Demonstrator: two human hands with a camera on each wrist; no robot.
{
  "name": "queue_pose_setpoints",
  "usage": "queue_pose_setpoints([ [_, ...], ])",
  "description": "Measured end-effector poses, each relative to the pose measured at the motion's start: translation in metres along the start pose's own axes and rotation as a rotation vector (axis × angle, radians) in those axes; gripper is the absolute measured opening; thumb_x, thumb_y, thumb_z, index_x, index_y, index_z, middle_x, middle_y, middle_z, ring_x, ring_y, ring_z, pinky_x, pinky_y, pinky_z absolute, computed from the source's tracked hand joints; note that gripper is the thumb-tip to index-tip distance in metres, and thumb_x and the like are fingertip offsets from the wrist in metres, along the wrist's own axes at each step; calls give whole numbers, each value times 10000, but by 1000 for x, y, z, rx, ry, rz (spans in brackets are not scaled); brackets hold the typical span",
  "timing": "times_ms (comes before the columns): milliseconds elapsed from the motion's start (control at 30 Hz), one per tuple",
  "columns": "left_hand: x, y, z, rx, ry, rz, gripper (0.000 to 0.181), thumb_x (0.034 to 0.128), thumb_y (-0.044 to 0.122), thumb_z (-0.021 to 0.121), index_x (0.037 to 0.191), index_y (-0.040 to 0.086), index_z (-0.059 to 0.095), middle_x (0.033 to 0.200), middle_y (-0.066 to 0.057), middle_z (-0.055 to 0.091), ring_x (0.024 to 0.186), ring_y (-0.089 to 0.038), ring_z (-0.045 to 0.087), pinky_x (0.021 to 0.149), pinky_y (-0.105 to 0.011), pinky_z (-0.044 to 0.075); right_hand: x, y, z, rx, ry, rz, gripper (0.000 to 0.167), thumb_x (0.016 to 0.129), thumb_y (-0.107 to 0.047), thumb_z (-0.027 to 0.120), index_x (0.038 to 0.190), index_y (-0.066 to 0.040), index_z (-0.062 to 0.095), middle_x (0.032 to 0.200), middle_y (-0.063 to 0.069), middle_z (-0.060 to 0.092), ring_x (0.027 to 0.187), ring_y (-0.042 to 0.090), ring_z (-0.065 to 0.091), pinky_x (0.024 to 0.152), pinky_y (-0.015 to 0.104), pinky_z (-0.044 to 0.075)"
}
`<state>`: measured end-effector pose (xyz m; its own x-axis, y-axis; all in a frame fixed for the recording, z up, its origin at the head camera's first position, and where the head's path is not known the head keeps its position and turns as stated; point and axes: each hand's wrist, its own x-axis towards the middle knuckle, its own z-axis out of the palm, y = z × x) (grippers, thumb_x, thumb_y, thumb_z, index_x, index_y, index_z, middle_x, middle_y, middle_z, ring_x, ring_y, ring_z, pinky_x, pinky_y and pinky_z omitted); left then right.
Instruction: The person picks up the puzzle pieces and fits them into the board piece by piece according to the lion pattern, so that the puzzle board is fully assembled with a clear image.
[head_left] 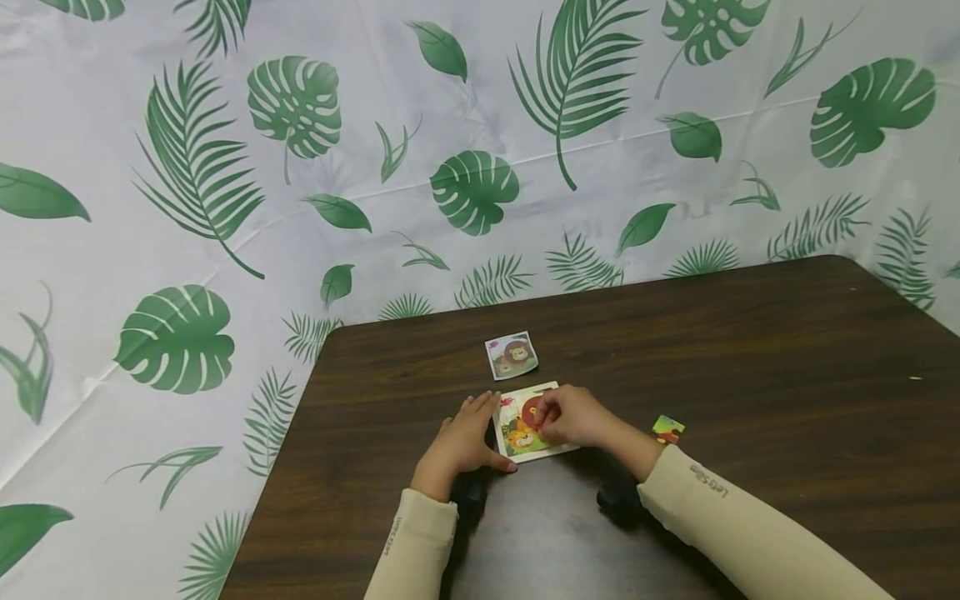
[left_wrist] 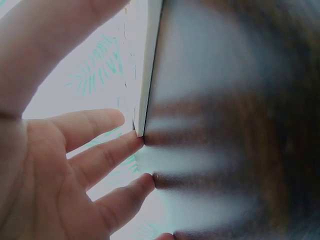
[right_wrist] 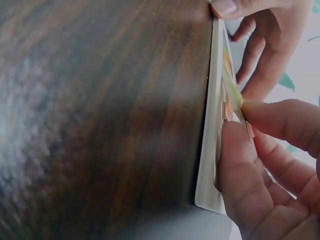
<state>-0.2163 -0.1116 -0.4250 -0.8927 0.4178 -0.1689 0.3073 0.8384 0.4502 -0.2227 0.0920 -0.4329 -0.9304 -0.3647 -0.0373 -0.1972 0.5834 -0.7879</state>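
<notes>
A jigsaw tray [head_left: 534, 457] with a pale rim and a lion picture lies on the table. My left hand [head_left: 463, 437] is spread along its left side, thumb near the front corner; in the left wrist view, straight fingers touch the tray's edge [left_wrist: 145, 80]. Over the tray's right half, my right hand [head_left: 577, 417] pinches a puzzle piece [right_wrist: 233, 94] between thumb and finger. The right wrist view shows that piece tilted above the tray; its far part is hidden. Another puzzle piece [head_left: 667, 428], green and red, lies beside the right forearm.
Behind the tray lies a square lion picture card [head_left: 512, 357] on the dark wooden table [head_left: 720, 350]. A tiny yellow scrap [head_left: 915, 378] is far to the right. A leaf-patterned cloth [head_left: 390, 250] hangs behind the table. Black devices sit under both wrists.
</notes>
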Motion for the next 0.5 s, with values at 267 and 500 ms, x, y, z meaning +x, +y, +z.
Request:
queue_pose_setpoints([
  [267, 0, 0, 0, 6, 5, 3, 1016, 632, 396, 832, 1448, 102, 304, 1471, -112, 291, 1345, -373, 201, 972, -652, 197, 0, -1, 4, -58, 50, -18, 166, 664, -5, 759, 690, -100, 626, 597, -56, 555, 573, 95, 496, 542, 257, 405],
  [500, 0, 0, 0, 25, 11, 14, 1022, 622, 417, 835, 1441, 93, 317, 1467, -108, 300, 1342, -368, 211, 965, -650, 215, -2, -1, 7, -118, 91, -54, 172, 655, -36, 785, 667, -128, 640, 581, -76, 542, 569, 72, 484, 549, 248, 403],
])
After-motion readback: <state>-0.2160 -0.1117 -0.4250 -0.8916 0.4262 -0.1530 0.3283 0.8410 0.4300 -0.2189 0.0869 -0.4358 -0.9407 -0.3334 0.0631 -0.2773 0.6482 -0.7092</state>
